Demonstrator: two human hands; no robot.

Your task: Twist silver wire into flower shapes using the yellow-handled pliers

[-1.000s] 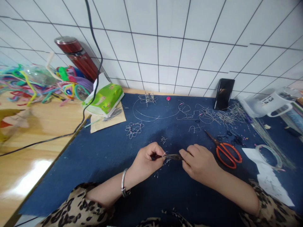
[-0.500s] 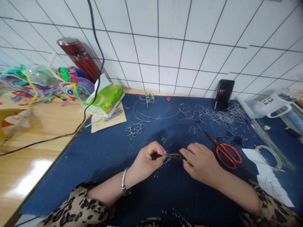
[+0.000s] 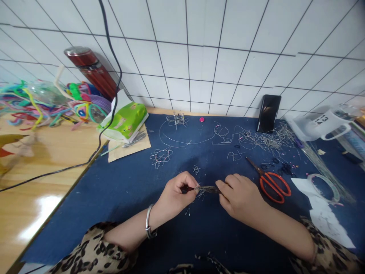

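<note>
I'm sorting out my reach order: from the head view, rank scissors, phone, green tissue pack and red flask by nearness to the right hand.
1. Scissors, just right of the right hand.
2. Phone, leaning on the wall, back right.
3. Green tissue pack, back left.
4. Red flask, farthest left, by the wall.

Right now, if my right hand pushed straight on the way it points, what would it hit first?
Most likely the small wire piece pinched in your left hand. Your right hand points along the pliers toward it, and their tip seems to be at the wire. The left hand sits right behind.
</note>
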